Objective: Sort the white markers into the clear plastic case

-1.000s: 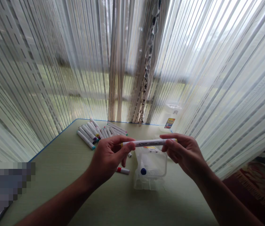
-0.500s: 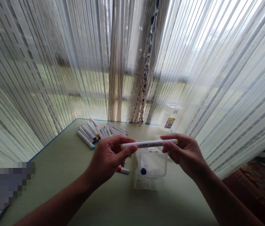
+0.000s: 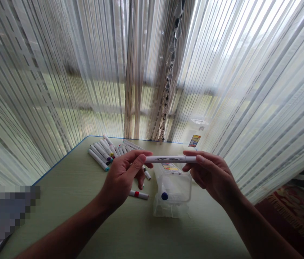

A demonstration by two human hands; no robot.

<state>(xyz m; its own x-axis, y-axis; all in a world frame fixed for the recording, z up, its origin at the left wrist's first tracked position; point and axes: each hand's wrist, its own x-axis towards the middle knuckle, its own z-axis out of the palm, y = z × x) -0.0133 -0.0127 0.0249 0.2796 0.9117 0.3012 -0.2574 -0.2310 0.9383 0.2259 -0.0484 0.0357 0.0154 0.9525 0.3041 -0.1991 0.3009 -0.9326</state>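
Pale striped curtains (image 3: pixel 73 72) hang beyond the clear case (image 3: pixel 180 187), my landmark on the green tabletop (image 3: pixel 68 201) that spreads out beneath it. To the left of the case and farther back lies a loose pile of white markers (image 3: pixel 100 151), their colored ends pointing various ways. My left hand (image 3: pixel 123 172) is raised to the left of the case and my right hand (image 3: pixel 212 171) to its right, each closed to a narrow thumb-and-finger pinch, the lower fingers loosely curled. Between them they hold one white marker (image 3: pixel 168 159) level, above the far part of the case and clear of it, printed label facing me, both tips hidden by my fingers. I judge it light and stiff, a hard plastic tube that should neither bend nor break easily; the smooth barrel could roll or twist under dry fingertips. Pinching both ends steadies it and leaves the print in view, but a pull outward might loosen a cap, so for one hand alone the middle of the barrel looks the safer hold. Just left of the case lies a red-banded marker (image 3: pixel 142 195); smallest of all, a round dark blue end (image 3: pixel 164 196) shows at the case's near left.
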